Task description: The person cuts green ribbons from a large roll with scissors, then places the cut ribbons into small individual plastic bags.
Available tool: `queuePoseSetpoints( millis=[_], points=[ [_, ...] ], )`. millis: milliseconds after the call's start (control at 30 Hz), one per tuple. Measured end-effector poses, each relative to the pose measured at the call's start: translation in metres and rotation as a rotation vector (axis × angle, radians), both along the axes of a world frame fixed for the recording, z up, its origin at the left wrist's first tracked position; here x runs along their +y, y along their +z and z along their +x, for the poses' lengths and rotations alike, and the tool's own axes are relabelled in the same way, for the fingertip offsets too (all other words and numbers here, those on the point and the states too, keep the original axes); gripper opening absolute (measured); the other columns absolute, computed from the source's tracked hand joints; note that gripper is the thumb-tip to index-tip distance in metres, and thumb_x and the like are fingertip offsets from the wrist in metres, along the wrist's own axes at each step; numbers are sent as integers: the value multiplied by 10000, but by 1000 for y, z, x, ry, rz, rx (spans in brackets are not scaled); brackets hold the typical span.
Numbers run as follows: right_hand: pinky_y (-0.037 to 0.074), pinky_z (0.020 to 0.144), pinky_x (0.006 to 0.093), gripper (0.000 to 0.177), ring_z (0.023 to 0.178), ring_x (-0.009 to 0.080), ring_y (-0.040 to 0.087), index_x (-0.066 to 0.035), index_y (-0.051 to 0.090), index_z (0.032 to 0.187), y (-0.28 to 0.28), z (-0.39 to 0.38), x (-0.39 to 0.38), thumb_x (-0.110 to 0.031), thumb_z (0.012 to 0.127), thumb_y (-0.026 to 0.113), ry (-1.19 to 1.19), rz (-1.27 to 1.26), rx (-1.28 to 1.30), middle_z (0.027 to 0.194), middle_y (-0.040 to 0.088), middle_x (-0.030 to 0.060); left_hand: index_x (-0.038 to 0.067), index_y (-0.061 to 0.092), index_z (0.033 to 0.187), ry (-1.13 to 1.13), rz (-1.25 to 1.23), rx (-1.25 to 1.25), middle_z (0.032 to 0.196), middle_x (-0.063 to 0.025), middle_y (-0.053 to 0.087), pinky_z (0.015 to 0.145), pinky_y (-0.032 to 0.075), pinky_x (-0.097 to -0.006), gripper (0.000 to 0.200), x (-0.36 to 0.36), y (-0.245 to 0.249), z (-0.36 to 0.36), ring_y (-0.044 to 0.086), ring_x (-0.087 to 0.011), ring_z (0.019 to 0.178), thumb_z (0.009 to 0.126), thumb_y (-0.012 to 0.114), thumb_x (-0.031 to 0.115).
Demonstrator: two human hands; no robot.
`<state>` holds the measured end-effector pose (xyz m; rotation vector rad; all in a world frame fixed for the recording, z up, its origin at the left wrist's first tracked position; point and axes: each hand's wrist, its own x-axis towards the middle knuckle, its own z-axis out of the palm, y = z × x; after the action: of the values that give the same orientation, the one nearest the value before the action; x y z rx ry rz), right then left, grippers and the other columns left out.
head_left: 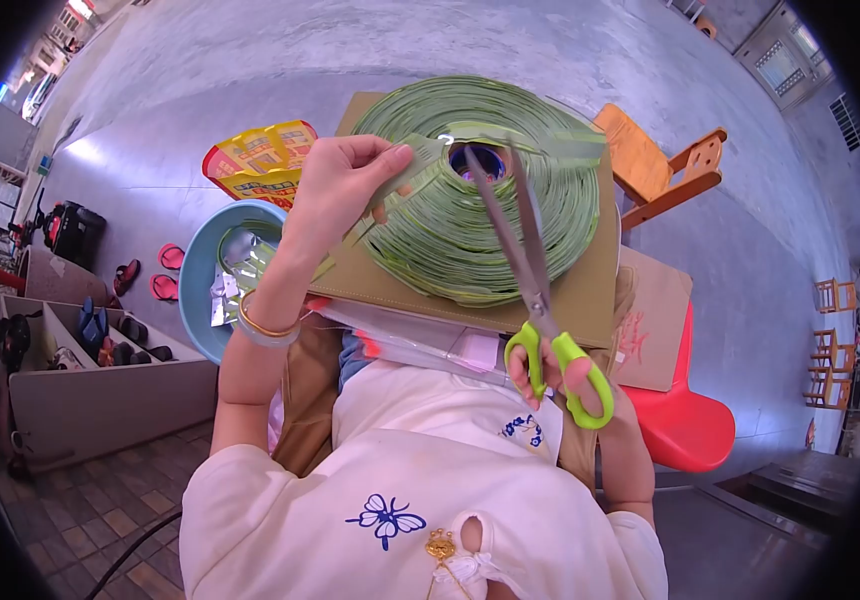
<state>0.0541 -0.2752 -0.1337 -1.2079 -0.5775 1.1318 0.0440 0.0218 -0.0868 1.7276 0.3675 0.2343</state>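
A wide coil of flat green strip (420, 240) lies on a brown board (575, 312) in front of me. My left hand (345, 185) is at the coil's left side, thumb and fingers pinched on a loose end of the strip (422, 158). In my right hand (550, 375) is a pair of scissors (535, 285) with bright green handles, my fingers through the loops. Its blades point away from me over the coil, slightly apart. A dark round core shows in the coil's middle, partly behind the blade tips.
Left of the board stands a blue basin (193, 290) with cut green pieces inside. Behind it is a yellow and red bag (265, 155). A wooden chair (640, 150), a cardboard piece (660, 315) and a red seat (685, 430) are on the right. A shoe rack (115, 410) stands left.
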Motion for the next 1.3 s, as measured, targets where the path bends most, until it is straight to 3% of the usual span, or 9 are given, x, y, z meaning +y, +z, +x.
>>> queuePoseSetpoints(
  millis=[100, 133, 333, 500, 733, 833, 1033, 1300],
  points=[
    [405, 520, 197, 838, 592, 80, 463, -19, 482, 921, -15, -3, -7, -802, 634, 400, 105, -176, 97, 716, 457, 18, -37, 632, 831, 51, -42, -30, 656, -53, 620, 412, 427, -189, 226, 1, -11, -6, 549, -63, 508, 853, 596, 185],
    [414, 523, 204, 780, 587, 78, 473, -20, 480, 921, -18, -3, -6, -762, 696, 392, 106, -181, 74, 726, 465, 15, -44, 631, 841, 45, -79, -28, 665, -60, 623, 426, 437, -193, 229, -2, -12, -9, 560, -69, 524, 854, 594, 182],
    [409, 485, 218, 679, 533, 79, 464, -15, 489, 921, -19, -8, 15, -675, 805, 382, 43, -174, -153, 666, 441, 3, -60, 640, 880, -54, -141, 2, 703, -61, 639, 497, 453, -195, 235, -15, -17, -21, 578, -65, 580, 858, 582, 166],
    [407, 476, 220, 666, 530, 80, 463, -13, 499, 909, -10, -5, 24, -665, 809, 402, 33, -213, -200, 648, 431, 3, -62, 661, 837, -69, -112, -18, 662, -14, 621, 509, 412, -183, 236, -25, -11, -29, 516, -26, 590, 836, 607, 168],
    [421, 493, 232, 670, 538, 86, 466, -9, 512, 920, -13, -7, 25, -662, 808, 408, 7, -208, -261, 663, 461, 9, -65, 663, 838, -116, -27, 63, 675, -19, 630, 516, 420, -181, 215, -26, -10, -38, 533, -31, 604, 802, 652, 146],
    [431, 548, 211, 772, 632, 79, 457, 20, 482, 982, -4, -3, 24, -712, 762, 373, 110, -259, -205, 818, 456, 36, -67, 663, 835, -115, -60, 56, 683, -29, 635, 522, 425, -182, 212, -28, -6, -38, 538, -34, 610, 801, 652, 142],
    [405, 514, 213, 693, 567, 79, 448, 21, 483, 961, 5, -2, 27, -647, 827, 355, 129, -272, -292, 778, 450, 37, -74, 662, 834, -120, -53, 59, 685, -32, 634, 524, 425, -183, 215, -27, -5, -38, 539, -36, 616, 798, 657, 139],
    [393, 490, 213, 701, 539, 74, 443, 15, 482, 929, 4, -1, 27, -664, 814, 351, 139, -261, -295, 746, 440, 29, -68, 665, 818, -118, -7, 57, 670, -18, 622, 512, 411, -179, 222, -25, -8, -37, 523, -28, 608, 800, 659, 153]
  ],
)
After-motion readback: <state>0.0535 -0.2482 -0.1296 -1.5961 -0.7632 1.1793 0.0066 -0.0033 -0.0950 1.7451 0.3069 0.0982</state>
